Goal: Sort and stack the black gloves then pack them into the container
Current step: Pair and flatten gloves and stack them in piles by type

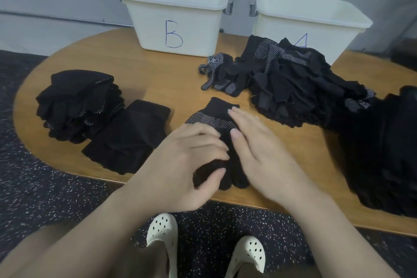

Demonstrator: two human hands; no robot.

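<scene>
Nearest, two white perforated clogs (163, 230) stand on speckled dark floor (45, 187). On the near edge of the rounded wooden table (176, 79) lies a knit black glove (222, 119), cuff far, banded with white dots. The left hand (180, 165) pinches its fingers, thumb below; the right hand (259, 149) lies flat on it, fingers straight and together. Left: a neat stack (76, 104) and a flat pair (128, 135). Right: a loose heap (293, 83) and a dark pile (383, 153). Far: white plastic bins, B (173, 18) and another (311, 20) partly hidden by the heap.
</scene>
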